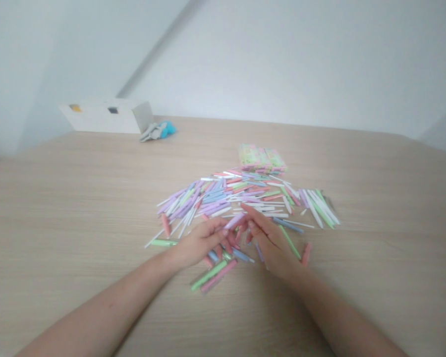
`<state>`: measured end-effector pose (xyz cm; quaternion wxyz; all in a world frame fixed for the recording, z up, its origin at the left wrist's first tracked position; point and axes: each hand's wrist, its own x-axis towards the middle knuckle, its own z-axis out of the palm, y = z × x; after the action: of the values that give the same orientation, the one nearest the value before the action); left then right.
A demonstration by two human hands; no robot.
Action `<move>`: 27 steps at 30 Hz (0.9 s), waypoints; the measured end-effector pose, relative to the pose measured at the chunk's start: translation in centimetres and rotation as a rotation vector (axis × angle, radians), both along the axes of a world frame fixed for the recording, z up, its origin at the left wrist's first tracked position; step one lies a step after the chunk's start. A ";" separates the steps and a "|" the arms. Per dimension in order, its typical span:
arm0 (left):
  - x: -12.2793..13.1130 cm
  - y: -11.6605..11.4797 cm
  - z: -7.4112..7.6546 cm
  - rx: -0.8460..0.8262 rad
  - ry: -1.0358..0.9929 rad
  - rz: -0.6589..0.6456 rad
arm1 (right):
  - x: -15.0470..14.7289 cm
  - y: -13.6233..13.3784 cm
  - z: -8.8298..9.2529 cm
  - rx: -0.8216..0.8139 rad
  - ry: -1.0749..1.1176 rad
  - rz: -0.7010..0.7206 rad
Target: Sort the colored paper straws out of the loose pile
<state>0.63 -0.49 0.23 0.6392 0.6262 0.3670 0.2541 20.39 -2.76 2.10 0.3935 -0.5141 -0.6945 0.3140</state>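
Observation:
A wide scatter of pastel pen parts (241,198), pink, purple, green, blue and white, lies in the middle of the wooden table (78,198). My left hand (198,243) and my right hand (269,238) meet at the near edge of the pile. Together they pinch a light purple pen piece (235,220) between their fingertips. More pink, green and blue pieces lie under and around both hands.
A stack of pastel packets (260,159) sits just behind the pile. At the far left stands a white cardboard box (107,116), with a blue and grey bundle (159,131) beside it. A pale wall rises behind the table.

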 end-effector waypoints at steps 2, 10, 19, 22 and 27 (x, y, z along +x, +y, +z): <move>0.1 0.0 0.2 0.006 -0.045 0.009 | -0.1 0.0 -0.2 -0.033 0.077 0.001; 0.1 0.9 -0.8 0.020 -0.440 0.164 | 1.3 2.1 -0.9 0.049 0.444 -0.243; -0.2 1.4 -0.9 0.010 -0.375 0.281 | 3.3 5.3 -3.0 0.380 -0.347 -0.133; -0.3 1.5 -0.8 -0.025 -0.368 0.293 | 2.4 5.8 -3.1 0.344 -0.507 -0.069; -0.2 1.6 -0.7 -0.049 -0.407 0.332 | 1.3 6.7 -2.4 0.264 -0.775 0.008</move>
<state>0.41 1.14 -0.50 0.6642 0.4778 0.3348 0.4674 21.73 3.98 -0.29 0.1641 -0.5367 -0.8276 0.0071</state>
